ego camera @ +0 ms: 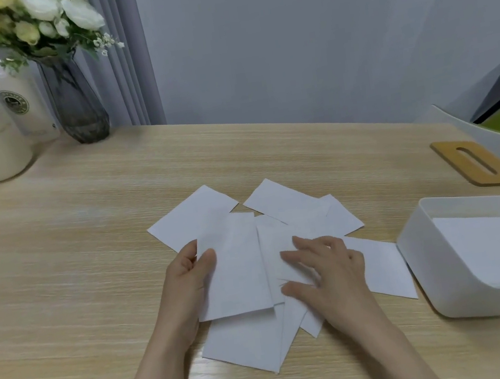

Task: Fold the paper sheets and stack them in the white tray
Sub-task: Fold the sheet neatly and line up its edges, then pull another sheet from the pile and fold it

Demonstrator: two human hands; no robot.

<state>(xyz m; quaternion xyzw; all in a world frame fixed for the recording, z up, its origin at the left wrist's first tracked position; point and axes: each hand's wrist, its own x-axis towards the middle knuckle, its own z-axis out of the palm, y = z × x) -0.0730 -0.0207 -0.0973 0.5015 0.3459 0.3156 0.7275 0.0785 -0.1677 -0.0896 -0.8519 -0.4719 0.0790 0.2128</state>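
Paper sheets [280, 204] lie scattered and overlapping on the wooden table [88, 246], under and around both hands. The left hand [187, 276] pinches the left edge of the top sheet [238, 272] between thumb and fingers, while the right hand [328, 268] presses flat, fingers spread, on the sheets just beside it. Right of the right hand stands the white tray [421, 261], with white paper in it.

Matt white paper sheets [237, 266] lay on a pale wood-grain table [88, 246]; at three o'clock sat a smooth, matt white plastic tray [424, 277].
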